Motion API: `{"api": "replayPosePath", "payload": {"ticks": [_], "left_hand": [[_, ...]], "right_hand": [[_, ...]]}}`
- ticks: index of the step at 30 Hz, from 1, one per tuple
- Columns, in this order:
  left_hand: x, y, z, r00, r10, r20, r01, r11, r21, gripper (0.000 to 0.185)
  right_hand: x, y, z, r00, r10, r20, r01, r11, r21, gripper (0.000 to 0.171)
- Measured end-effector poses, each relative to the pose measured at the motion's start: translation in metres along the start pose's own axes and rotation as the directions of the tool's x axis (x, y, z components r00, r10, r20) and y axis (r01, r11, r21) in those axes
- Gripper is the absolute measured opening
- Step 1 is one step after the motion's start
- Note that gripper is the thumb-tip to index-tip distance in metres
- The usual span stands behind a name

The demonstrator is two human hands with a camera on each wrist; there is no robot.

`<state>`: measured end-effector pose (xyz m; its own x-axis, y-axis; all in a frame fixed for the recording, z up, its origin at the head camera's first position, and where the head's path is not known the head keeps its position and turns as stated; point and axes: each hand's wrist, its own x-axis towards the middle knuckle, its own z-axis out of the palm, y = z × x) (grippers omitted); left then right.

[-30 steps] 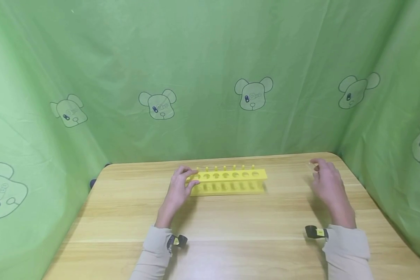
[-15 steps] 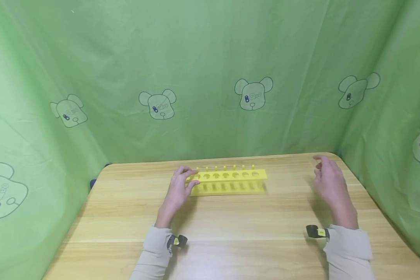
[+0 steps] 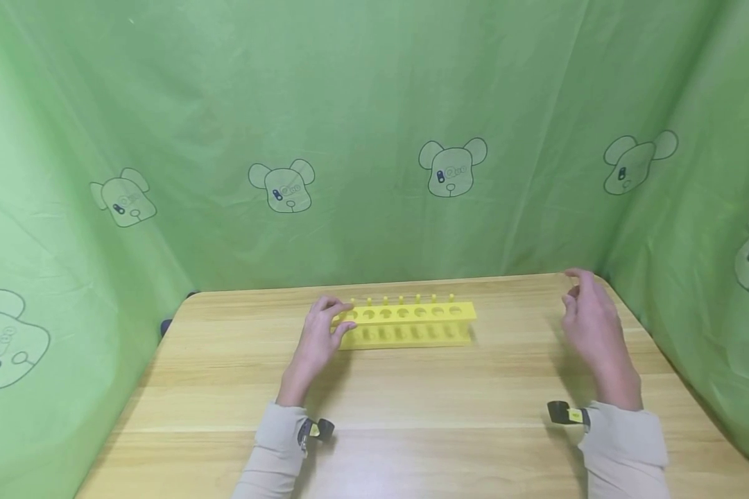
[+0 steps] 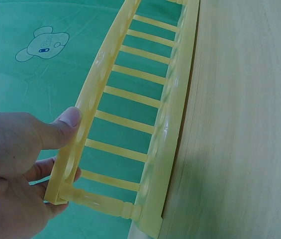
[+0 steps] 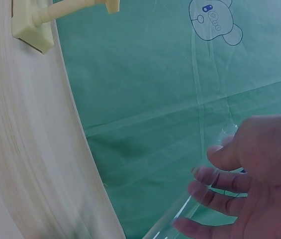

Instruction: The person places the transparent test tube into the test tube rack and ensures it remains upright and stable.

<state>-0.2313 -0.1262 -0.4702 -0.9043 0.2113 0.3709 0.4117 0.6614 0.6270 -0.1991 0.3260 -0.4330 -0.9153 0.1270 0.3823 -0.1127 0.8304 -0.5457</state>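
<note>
A yellow test tube rack (image 3: pixel 406 315) stands upright on the wooden table, with a row of round holes along its top bar and several pegs behind. My left hand (image 3: pixel 317 333) grips the rack's left end, thumb in front of the top bar and fingers behind, as the left wrist view shows. Off to the right of the rack, my right hand (image 3: pixel 593 322) is raised over the table. In the right wrist view it pinches a clear test tube (image 5: pixel 177 214) between thumb and fingertips. The tube is slanted, and the fingers hide part of it.
Green curtains (image 3: pixel 362 229) with bear-head prints hang behind the table (image 3: pixel 412 416) and along both sides. The rack sits toward the table's far edge. Black cameras are strapped at both wrists, over light sleeves (image 3: pixel 624 443).
My right hand has drifted a little to the right and toward the far edge, still with the test tube. The left hand and the rack have stayed in place.
</note>
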Motion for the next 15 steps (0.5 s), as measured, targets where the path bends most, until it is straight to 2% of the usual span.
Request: {"api": "replayPosePath", "payload": {"ticks": [15], "left_hand": [[0.0014,-0.0021,0.0013,1.0,0.009,-0.007,-0.009,1.0,0.003,0.037]], "right_hand": [[-0.0012,-0.0063,-0.0034,0.999,-0.009,-0.039,0.009,1.0,0.007,0.045]]}}
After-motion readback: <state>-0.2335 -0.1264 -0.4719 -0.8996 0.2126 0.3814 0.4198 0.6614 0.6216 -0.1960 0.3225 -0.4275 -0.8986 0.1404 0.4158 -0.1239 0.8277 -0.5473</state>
